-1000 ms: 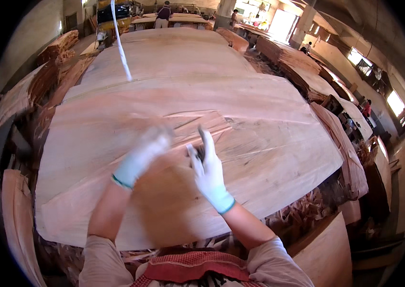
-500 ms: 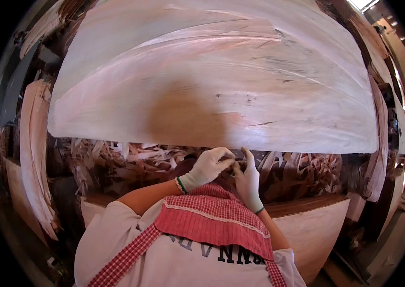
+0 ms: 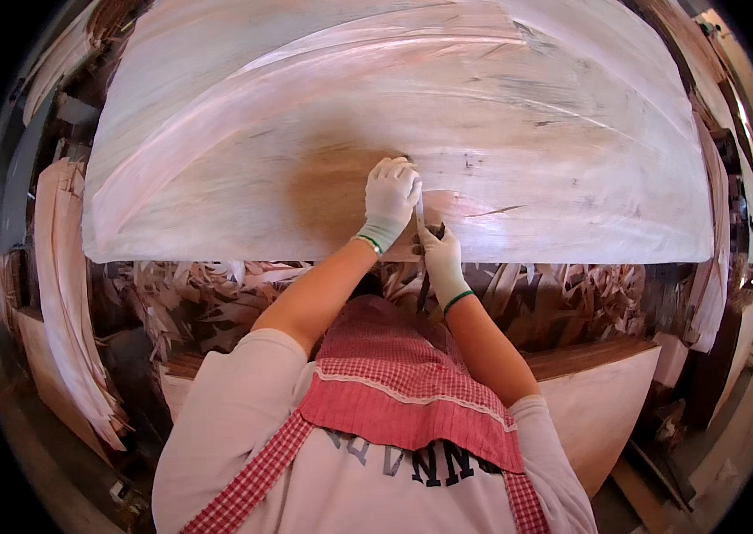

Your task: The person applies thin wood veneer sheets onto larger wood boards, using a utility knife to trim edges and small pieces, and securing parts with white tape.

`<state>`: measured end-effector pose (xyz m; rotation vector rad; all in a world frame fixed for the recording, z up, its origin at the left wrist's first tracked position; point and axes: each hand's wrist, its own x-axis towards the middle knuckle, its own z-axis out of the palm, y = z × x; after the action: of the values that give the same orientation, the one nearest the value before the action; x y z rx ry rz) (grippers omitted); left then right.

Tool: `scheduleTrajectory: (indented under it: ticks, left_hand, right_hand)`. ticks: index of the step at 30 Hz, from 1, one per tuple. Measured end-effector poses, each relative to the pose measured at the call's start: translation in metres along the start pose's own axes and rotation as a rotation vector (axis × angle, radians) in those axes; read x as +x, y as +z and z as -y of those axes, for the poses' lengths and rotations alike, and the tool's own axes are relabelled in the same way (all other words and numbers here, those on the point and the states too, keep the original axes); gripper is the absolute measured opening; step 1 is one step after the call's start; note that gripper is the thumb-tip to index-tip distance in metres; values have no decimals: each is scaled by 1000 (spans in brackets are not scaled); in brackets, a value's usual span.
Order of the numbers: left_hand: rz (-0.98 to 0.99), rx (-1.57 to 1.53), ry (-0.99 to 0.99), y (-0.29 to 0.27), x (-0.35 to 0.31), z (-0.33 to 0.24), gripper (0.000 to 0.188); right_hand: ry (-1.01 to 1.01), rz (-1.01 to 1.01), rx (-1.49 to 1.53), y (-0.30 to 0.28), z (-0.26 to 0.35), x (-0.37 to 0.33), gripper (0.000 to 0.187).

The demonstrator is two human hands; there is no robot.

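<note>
A broad sheet of pale wood veneer [image 3: 243, 191] with pinkish streaks and small dark marks lies in front of me. My left hand [image 3: 391, 194], in a white glove with a green cuff edge, is over the sheet with its fingers closed at one end of a thin pale strip [image 3: 420, 212]. Closer to me, my right hand [image 3: 443, 259], gloved the same way, closes at the strip's lower end and around a slim dark object [image 3: 435, 230]. That object's kind is hard to make out. A pinkish patch with a dark split [image 3: 494, 212] shows just right of the hands.
Torn veneer scraps [image 3: 572, 298] fill the gap between the sheet and me. A stack of sheets [image 3: 603, 392] stands at my right front. Long veneer strips hang at the left [image 3: 63, 276] and right [image 3: 712, 294]. My red checked apron [image 3: 412, 400] faces the scraps.
Both hands have moved forward from the sheet's near edge. The left has gone farther over the veneer, and the pale strip now shows stretched between them.
</note>
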<state>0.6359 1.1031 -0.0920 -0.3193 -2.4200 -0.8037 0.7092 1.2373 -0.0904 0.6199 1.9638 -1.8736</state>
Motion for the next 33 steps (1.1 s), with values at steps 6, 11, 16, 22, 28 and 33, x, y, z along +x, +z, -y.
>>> scheduleTrajectory:
  ticks: [6, 11, 16, 22, 28, 33]
  left_hand:
    - [-43, 0, -148, 13, 4, 0, 16]
    - [219, 93, -36, -2, -14, -5, 38]
    - [342, 175, -59, -5, -15, -6, 49]
    - [625, 206, 483, 13, -33, -57, 49]
    - [662, 204, 369, 25, -39, -68, 40]
    - [534, 66, 252, 31, -6, -49, 31]
  right_hand:
    - [-95, -98, 55, -6, -26, -16, 27]
    - [-120, -108, -469, -20, -11, -20, 22]
    - [-225, -176, -822, -77, 29, 0, 19]
    - [-103, -218, -213, -89, -22, 14, 29]
    - [-196, -85, -977, -109, 42, 26, 26]
    - [-119, -5, -584, -122, 23, 28, 33]
